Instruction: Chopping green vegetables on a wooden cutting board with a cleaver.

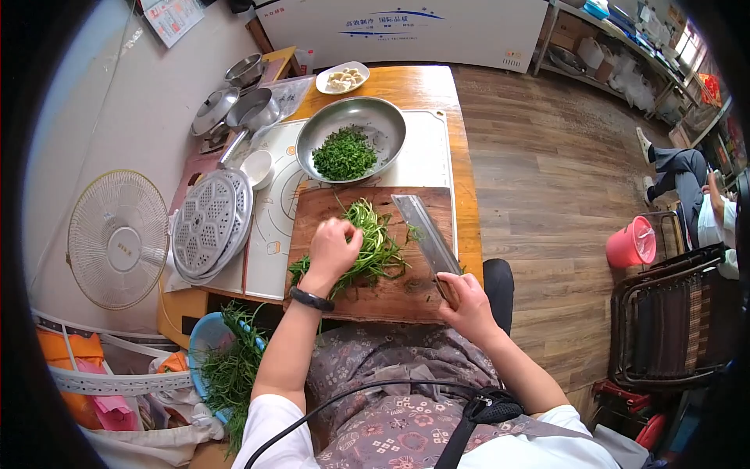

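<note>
My right hand (466,302) grips the wooden handle of a kitchen cleaver (426,234), its blade slanting over the right side of a wooden cutting board (419,299). Long green leafy stalks (375,243) lie in a loose heap on the board. Over the heap's left edge is my left hand (337,243), fingers curled; whether it pinches a stalk is not clear. Beyond the board stands a steel bowl (389,143) with finely chopped greens (345,153) in it. A blue basket (202,337) full of uncut greens is at the lower left.
Perforated steamer trays (205,225), a small white bowl (258,169) and metal pots (255,108) stand left of the board. A white dish (341,78) holds pale pieces at the back. A fan (120,240) is at the left. A seated person (691,182) and a pink bucket (630,241) are at the right.
</note>
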Available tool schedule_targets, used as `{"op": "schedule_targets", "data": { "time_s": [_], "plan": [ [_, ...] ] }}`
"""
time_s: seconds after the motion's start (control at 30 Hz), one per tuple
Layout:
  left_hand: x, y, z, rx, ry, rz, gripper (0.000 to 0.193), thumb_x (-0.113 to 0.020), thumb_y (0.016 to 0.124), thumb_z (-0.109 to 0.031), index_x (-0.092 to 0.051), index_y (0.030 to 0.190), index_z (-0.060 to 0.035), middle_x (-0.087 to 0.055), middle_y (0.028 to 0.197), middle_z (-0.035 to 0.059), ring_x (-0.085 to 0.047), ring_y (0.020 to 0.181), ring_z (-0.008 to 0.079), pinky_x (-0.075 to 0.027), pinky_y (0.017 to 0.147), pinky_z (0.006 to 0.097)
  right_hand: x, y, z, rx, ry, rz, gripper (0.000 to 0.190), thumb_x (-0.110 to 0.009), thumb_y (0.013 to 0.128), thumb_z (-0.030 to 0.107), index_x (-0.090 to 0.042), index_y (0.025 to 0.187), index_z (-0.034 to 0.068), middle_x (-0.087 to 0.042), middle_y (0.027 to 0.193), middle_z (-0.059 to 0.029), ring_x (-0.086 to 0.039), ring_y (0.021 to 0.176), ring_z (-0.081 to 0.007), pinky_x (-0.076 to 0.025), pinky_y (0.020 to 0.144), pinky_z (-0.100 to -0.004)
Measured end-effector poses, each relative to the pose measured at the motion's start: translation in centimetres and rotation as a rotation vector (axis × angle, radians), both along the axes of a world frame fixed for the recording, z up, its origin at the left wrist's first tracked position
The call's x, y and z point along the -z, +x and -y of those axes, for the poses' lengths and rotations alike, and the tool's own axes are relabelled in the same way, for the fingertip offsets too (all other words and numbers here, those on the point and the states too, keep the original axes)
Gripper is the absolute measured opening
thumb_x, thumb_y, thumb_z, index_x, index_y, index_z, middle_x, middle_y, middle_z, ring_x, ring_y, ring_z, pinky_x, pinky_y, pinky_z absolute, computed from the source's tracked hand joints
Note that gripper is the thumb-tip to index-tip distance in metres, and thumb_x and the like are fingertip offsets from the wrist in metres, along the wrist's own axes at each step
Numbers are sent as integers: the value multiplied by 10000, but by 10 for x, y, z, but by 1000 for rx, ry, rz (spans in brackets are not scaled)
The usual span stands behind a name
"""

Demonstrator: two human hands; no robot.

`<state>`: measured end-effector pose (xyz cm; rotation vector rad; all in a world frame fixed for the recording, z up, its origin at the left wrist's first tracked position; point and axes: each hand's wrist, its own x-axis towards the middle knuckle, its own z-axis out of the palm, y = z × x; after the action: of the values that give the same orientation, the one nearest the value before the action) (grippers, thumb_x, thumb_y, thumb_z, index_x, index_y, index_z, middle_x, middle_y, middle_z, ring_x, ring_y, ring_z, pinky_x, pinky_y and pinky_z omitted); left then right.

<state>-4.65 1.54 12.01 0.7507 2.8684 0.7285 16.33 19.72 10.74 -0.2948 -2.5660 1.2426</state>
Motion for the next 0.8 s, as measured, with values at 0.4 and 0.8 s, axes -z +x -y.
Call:
{"op": "schedule_targets", "data": {
  "time_s": [0.4,0.8],
  "plan": [
    [40,-40,27,69,-252,255,766,-354,845,-649,-459,1273,-22,-489,1254,213,-434,1182,359,-159,1068,520,4,-2,-5,-26,213,-27,453,-624,654,24,-556,1099,76,-516,858,-146,-542,826,-316,-470,731,-393],
    [75,26,12,15,-154,-183,544,-706,723,-315,-466,1139,-60,-590,972,125,-554,933,329,-431,847,407,-11,-8,-1,-49,308,-64,396,-624,655,22,-597,1044,89,-526,854,-136,-543,809,-306,-479,724,-389]
  ]
}}
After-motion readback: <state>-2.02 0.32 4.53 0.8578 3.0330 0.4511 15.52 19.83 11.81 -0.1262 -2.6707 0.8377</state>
